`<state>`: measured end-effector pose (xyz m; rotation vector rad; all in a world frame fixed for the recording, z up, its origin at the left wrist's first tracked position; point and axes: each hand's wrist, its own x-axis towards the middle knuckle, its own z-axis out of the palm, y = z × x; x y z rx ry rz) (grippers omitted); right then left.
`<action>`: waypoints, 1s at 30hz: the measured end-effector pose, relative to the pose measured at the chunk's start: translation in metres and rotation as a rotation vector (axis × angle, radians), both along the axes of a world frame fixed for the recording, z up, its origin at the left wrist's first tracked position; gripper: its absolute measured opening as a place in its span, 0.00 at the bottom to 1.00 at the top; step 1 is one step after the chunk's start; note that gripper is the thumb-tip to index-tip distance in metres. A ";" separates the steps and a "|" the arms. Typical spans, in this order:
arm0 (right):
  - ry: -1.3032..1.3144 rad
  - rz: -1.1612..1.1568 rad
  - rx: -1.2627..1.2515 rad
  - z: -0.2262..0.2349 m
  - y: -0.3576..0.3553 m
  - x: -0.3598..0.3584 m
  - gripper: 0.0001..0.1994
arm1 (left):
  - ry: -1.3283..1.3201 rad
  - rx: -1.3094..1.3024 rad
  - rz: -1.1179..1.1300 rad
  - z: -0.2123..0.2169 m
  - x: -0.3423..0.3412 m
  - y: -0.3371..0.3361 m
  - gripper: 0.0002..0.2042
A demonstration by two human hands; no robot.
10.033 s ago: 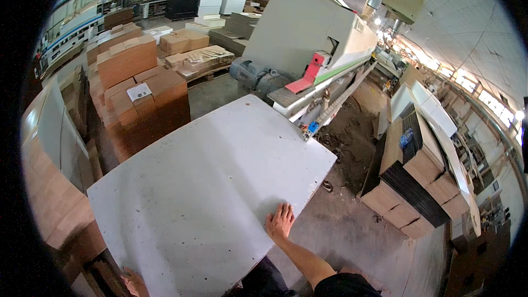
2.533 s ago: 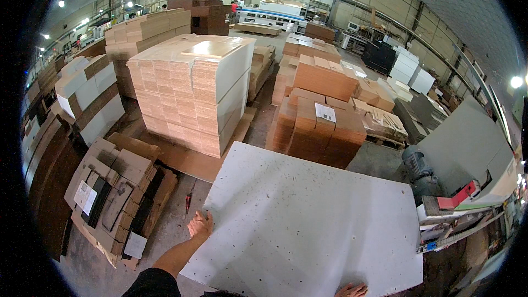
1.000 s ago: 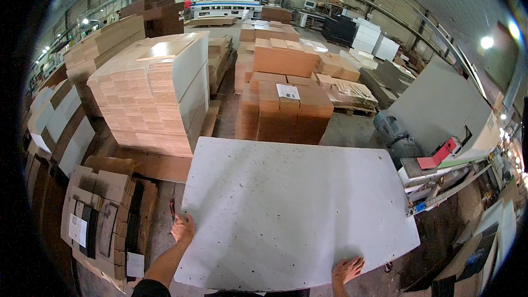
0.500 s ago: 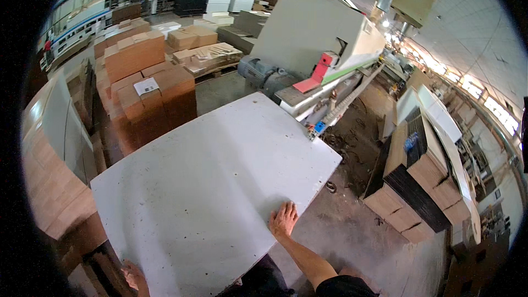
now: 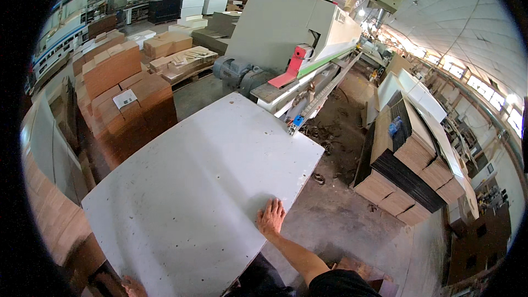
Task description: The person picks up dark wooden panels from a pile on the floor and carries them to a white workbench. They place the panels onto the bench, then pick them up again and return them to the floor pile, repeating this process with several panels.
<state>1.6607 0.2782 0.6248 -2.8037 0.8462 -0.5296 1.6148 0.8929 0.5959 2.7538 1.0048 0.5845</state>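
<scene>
A large white board (image 5: 187, 187), flat like a tabletop and dotted with small dark spots, spreads out before me. My right hand (image 5: 270, 219) rests palm down near its right edge, fingers stretched out and nothing held. Down at the board's near left corner is my left hand (image 5: 133, 287), cut by the picture's lower rim; the fingers that show lie loosely at the edge, apparently open. At its far side the board meets a long machine (image 5: 286, 33) with a green stripe, a red bracket (image 5: 296, 66) and a blue fitting (image 5: 298, 120) on its rail.
Stacked brown panels (image 5: 135, 113) stand left of the board, a paper sheet (image 5: 125, 98) on top. Grey motors (image 5: 239, 74) sit beside the machine. To the right, stacked panels (image 5: 410, 168) rise from the floor. Dark scraps (image 5: 324, 132) litter the floor below the rail.
The whole view has shifted, so the board, machine and stacks appear farther left. Both hands remain at about the same places on the board.
</scene>
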 end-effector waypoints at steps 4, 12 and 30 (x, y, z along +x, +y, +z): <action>-0.016 0.010 -0.007 0.003 0.002 -0.001 0.33 | -0.010 0.082 0.026 -0.008 0.001 0.007 0.28; -0.017 0.004 -0.036 0.002 0.002 0.000 0.32 | -0.062 0.281 0.135 -0.041 0.011 0.020 0.27; 0.004 0.012 -0.039 0.000 0.002 0.001 0.32 | -0.080 0.334 0.109 -0.041 0.019 0.021 0.28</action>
